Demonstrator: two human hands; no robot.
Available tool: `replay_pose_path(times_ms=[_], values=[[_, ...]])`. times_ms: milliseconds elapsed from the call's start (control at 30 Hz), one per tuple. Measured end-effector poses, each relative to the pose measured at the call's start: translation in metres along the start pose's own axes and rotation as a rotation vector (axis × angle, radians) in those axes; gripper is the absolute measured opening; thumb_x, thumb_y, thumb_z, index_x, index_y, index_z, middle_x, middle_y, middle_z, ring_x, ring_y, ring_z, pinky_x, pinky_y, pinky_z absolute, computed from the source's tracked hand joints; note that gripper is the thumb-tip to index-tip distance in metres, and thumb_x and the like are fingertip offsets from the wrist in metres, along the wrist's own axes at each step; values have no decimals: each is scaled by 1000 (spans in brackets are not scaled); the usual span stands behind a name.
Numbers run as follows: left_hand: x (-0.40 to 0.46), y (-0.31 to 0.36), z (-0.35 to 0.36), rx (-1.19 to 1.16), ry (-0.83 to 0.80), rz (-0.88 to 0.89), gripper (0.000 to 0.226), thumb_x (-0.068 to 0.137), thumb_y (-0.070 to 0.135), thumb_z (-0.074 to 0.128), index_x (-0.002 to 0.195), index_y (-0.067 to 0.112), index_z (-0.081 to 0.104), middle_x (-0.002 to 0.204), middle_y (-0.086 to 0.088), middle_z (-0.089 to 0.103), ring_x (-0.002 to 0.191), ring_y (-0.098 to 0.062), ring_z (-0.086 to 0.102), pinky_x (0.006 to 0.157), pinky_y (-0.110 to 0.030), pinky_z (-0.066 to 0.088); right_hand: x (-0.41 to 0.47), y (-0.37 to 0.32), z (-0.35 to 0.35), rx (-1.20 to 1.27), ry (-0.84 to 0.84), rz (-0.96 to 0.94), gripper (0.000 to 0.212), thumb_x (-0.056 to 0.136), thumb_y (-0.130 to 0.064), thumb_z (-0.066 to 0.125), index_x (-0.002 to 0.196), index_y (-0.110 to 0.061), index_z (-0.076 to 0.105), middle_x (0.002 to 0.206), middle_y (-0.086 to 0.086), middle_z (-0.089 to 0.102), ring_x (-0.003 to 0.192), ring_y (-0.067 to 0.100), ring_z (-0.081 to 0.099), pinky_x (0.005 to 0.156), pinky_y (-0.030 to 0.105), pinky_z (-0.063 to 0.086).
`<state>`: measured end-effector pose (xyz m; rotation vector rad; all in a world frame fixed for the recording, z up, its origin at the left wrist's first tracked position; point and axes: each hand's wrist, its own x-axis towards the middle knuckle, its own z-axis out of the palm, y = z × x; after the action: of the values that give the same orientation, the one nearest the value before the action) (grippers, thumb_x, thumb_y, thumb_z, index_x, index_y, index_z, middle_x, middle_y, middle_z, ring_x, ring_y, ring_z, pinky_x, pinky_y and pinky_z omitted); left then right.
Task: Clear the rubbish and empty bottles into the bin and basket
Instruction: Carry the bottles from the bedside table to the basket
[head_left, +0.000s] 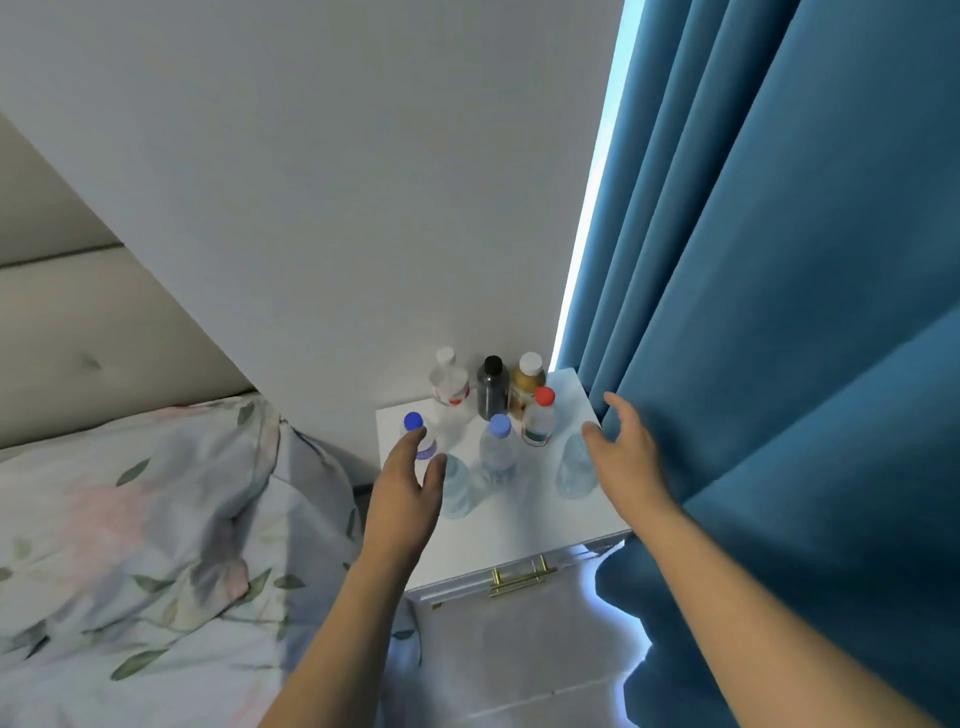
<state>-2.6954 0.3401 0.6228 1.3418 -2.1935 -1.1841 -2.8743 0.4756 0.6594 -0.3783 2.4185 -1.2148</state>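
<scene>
Both hands hovering with fingers spread, gripping nothing: left hand (410, 483) by the clear blue-capped plastic bottle (422, 439) at the white counter's (519, 519) left edge, right hand (621, 449) at its right edge.

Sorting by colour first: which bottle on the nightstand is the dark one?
The black-capped bottle, in the back row by the wall, between the white-capped clear bottle and the amber bottle. Only its body is dark grey.

Six bottles (496, 415) stand on the nightstand (519, 514) beyond and between the fingertips of the left hand (408, 480) and right hand (621, 449), three behind three, a bed (130, 519) lying left of the left fingers.
</scene>
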Motion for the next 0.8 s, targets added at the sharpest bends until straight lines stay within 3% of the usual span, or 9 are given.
replay_pose_path(times_ms=[200, 400, 567, 700, 800], values=[[43, -55, 62, 6, -23, 32, 48, 95, 35, 54, 141, 25, 43, 141, 10, 49, 127, -10, 46, 98, -20, 34, 65, 83, 66, 25, 9, 61, 54, 91, -33, 58, 140, -25, 37, 141, -1, 45, 125, 22, 46, 102, 35, 41], [55, -76, 89, 51, 21, 32, 39, 93, 35, 55, 130, 30, 44, 128, 12, 56, 103, -8, 52, 83, -23, 39, 81, 119, 90, 19, 32, 9, 40, 94, -31, 56, 131, -22, 45, 125, -3, 54, 106, 14, 50, 88, 24, 38], [51, -62, 81, 59, 35, 8, 34, 93, 33, 56, 125, 25, 46, 114, 5, 62, 91, -17, 56, 74, -27, 42, 68, 99, 76, 55, 86, -4, 37, 90, -37, 59, 123, -22, 52, 121, -4, 60, 110, 17, 56, 99, 36, 46], [29, -15, 40, 58, 38, 29, 31, 94, 34, 55, 120, 22, 46, 109, 4, 63, 89, -22, 59, 72, -32, 45, 31, 45, 37, 67, 118, -94, 26, 89, -36, 61, 111, -23, 55, 109, -7, 61, 101, 14, 56, 92, 31, 47], [1, 33, -6, 72, 33, 23, 30, 93, 38, 54, 119, 25, 46, 102, 4, 63, 85, -20, 59, 69, -31, 45, -6, -5, 2, 23, 82, -187, 27, 91, -32, 59, 115, -21, 54, 111, -6, 59, 100, 10, 52, 88, 25, 42]])
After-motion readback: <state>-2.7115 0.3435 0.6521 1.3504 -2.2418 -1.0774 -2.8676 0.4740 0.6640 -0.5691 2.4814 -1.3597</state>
